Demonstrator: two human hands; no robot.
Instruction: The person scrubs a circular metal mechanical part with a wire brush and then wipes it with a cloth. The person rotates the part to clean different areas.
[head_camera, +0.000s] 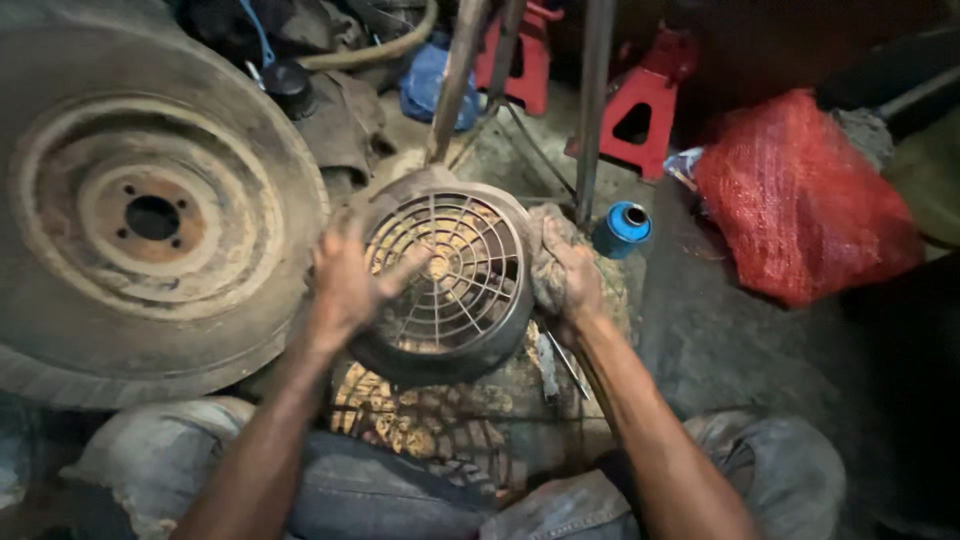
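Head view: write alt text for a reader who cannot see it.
Two bare hands hold a dirty round fan grille cover: the left hand on its slats, the right hand pressing a rag to its rim. An old tyre lies left, red jack stands behind.

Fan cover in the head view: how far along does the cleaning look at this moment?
Early to midway, judging by the dirt. The round fan cover is off and held up, but yellowish grime clogs its grille. The left hand grips its rim, a finger on the grille; the right hand presses a rag to its edge. A second grille below looks just as dirty.
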